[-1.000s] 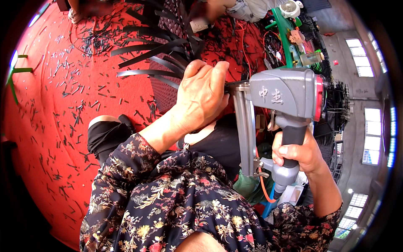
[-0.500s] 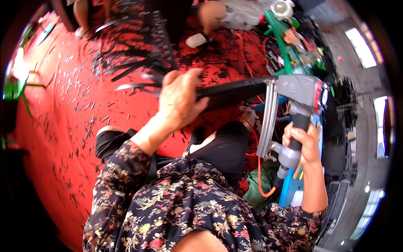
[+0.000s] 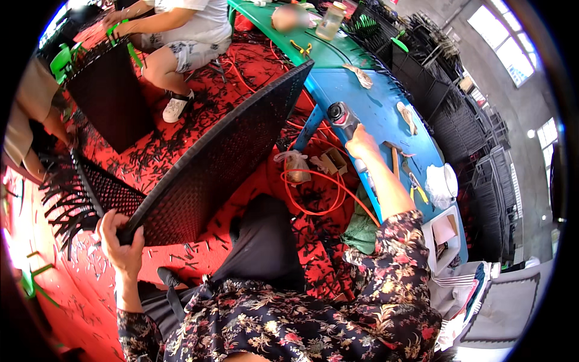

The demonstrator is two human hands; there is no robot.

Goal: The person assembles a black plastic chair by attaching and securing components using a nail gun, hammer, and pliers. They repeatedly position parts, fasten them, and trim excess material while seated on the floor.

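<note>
Panel (image 3: 223,166), probably stiff, best held by rim (image 3: 214,134) pinched in left hand (image 3: 123,248), with nail gun (image 3: 344,118) clasped in right hand (image 3: 363,146).

Scraps of black strip (image 3: 187,256) litter the red floor (image 3: 90,289) of a busy workshop, where co-workers (image 3: 196,21) labor close together among woven black panels (image 3: 229,163). A hammer (image 3: 395,160), pliers (image 3: 416,187) and a power tool (image 3: 344,116) share a blue table (image 3: 386,120), with an orange hose (image 3: 313,214) looping below. Black frames (image 3: 479,193) stand massed along one side of the grey-walled hall, lit by tall windows (image 3: 500,27).
</note>
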